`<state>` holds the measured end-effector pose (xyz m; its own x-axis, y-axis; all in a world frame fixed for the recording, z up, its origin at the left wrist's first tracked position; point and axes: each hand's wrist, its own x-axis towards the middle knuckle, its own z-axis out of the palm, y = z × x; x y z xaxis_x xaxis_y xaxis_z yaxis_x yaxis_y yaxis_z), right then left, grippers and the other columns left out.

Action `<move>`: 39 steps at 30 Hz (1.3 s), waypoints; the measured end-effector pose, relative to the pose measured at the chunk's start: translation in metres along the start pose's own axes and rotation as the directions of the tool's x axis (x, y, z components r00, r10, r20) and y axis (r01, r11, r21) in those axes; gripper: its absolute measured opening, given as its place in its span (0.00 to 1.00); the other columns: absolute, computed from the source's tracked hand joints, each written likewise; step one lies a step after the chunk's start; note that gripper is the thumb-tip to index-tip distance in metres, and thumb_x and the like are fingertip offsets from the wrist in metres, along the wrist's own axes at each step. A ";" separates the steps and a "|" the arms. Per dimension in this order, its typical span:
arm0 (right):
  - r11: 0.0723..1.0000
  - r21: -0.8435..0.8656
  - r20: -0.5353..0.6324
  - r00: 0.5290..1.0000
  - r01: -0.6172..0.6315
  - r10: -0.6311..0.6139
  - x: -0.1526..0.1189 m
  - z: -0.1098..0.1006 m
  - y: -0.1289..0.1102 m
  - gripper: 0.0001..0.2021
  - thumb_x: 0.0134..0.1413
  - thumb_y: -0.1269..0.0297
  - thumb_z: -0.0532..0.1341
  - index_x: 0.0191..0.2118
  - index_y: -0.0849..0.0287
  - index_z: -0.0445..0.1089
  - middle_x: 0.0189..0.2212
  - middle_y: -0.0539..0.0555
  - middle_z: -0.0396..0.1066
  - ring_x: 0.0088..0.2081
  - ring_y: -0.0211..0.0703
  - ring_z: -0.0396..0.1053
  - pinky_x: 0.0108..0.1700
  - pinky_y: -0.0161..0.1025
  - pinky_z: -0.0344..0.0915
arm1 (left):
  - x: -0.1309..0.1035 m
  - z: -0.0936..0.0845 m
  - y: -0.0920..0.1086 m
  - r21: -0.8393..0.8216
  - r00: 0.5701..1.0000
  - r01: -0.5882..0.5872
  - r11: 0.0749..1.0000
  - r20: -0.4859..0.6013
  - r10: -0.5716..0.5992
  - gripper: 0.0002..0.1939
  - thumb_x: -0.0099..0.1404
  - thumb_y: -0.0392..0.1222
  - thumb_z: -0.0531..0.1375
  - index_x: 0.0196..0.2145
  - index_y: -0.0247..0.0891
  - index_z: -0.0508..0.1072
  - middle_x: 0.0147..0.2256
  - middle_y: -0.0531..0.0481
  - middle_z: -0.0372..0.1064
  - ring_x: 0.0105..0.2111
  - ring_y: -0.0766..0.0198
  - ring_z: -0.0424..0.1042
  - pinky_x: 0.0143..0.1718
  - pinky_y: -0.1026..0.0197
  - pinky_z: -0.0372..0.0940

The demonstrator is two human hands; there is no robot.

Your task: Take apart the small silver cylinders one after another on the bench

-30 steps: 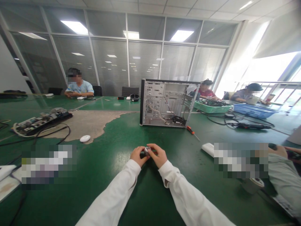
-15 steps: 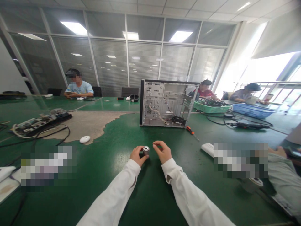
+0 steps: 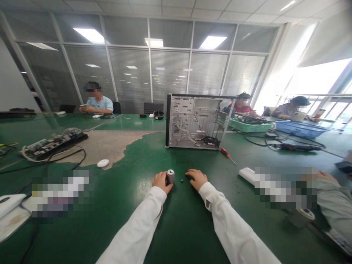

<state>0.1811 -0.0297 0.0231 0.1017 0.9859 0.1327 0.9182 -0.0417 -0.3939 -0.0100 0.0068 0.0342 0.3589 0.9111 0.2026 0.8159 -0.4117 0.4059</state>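
Note:
My left hand (image 3: 160, 182) is wrapped around the side of a small silver metal cylinder (image 3: 171, 176), which stands upright on the green table. Its top face shows dark holes; its exact kind I cannot make out. To the right of the cylinder lies a tiny dark piece (image 3: 182, 180), too small to name. My right hand (image 3: 197, 179) is just beyond that piece, fingers apart and low over the table, holding nothing visible. Behind both hands stands an open computer case (image 3: 198, 123) with loose cables inside. An orange-handled screwdriver (image 3: 227, 155) rests by its lower right corner.
A green basket (image 3: 250, 126) and a blue basket (image 3: 301, 128) sit at the back right, with cables and a dark tool (image 3: 299, 147) nearby. At left lie a circuit assembly (image 3: 55, 143) and a white round object (image 3: 103, 163). A co-worker's sleeve (image 3: 335, 201) reaches in at right.
My right hand has opened from a pinch and moved slightly right. The tiny dark piece now shows on the table between the hands. My left hand stays on the cylinder.

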 end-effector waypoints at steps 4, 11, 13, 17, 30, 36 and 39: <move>0.998 -0.056 -0.061 0.997 -0.040 0.037 0.002 0.003 0.005 0.23 0.39 0.75 0.49 0.43 0.47 0.63 0.48 0.48 0.59 0.50 0.43 0.52 0.47 0.47 0.48 | 0.000 -0.001 0.001 0.016 1.000 0.006 1.000 0.028 -0.006 0.21 0.46 0.42 0.57 0.40 0.38 0.63 0.42 0.44 0.62 0.44 0.52 0.59 0.41 0.53 0.55; 0.997 -0.046 -0.106 0.993 -0.054 0.049 0.004 0.007 0.004 0.21 0.39 0.74 0.49 0.41 0.47 0.64 0.46 0.48 0.60 0.49 0.43 0.52 0.46 0.44 0.50 | 0.002 0.002 -0.002 0.000 1.000 0.016 1.000 0.021 -0.016 0.19 0.45 0.41 0.57 0.39 0.41 0.63 0.42 0.47 0.63 0.44 0.54 0.59 0.42 0.55 0.55; 0.998 -0.038 -0.107 0.993 -0.051 0.047 0.004 0.008 0.005 0.21 0.39 0.74 0.49 0.41 0.47 0.64 0.46 0.48 0.60 0.48 0.43 0.52 0.45 0.44 0.50 | 0.002 0.003 -0.004 0.000 1.000 0.010 1.000 0.019 -0.010 0.19 0.45 0.41 0.56 0.39 0.41 0.63 0.42 0.47 0.63 0.44 0.54 0.59 0.41 0.55 0.55; 0.998 -0.035 -0.112 0.993 -0.046 0.042 0.005 0.008 0.006 0.21 0.40 0.74 0.49 0.41 0.48 0.64 0.46 0.49 0.61 0.48 0.43 0.52 0.45 0.43 0.50 | 0.001 0.002 -0.003 0.002 1.000 0.010 1.000 0.010 -0.010 0.18 0.45 0.38 0.55 0.38 0.41 0.63 0.41 0.47 0.63 0.44 0.54 0.60 0.41 0.55 0.55; 0.998 -0.045 -0.105 0.994 -0.044 0.039 0.004 0.007 0.003 0.20 0.40 0.73 0.49 0.41 0.49 0.65 0.46 0.50 0.60 0.48 0.45 0.53 0.44 0.44 0.51 | 0.002 0.004 -0.005 0.010 1.000 0.000 1.000 0.024 0.000 0.19 0.46 0.38 0.54 0.39 0.39 0.63 0.41 0.46 0.63 0.44 0.55 0.59 0.41 0.54 0.54; 0.997 -0.004 -0.137 0.987 -0.082 0.081 0.003 0.006 0.000 0.20 0.39 0.74 0.49 0.41 0.52 0.65 0.45 0.51 0.62 0.47 0.45 0.55 0.45 0.45 0.52 | 0.005 0.008 -0.008 0.029 1.000 -0.003 1.000 0.030 0.002 0.19 0.46 0.40 0.54 0.39 0.39 0.63 0.42 0.47 0.63 0.44 0.55 0.59 0.41 0.55 0.55; 0.996 0.061 -0.225 0.971 -0.068 0.080 0.001 0.004 -0.004 0.19 0.39 0.73 0.51 0.41 0.55 0.64 0.44 0.53 0.63 0.46 0.46 0.56 0.44 0.46 0.54 | 0.005 0.008 -0.008 0.025 0.999 -0.011 1.000 0.041 0.010 0.20 0.45 0.42 0.56 0.39 0.40 0.64 0.41 0.49 0.63 0.43 0.56 0.59 0.40 0.56 0.55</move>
<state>0.1763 -0.0278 0.0212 0.2589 0.9174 0.3022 0.8842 -0.0992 -0.4564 -0.0114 0.0145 0.0252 0.3848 0.9072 0.1701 0.8234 -0.4207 0.3809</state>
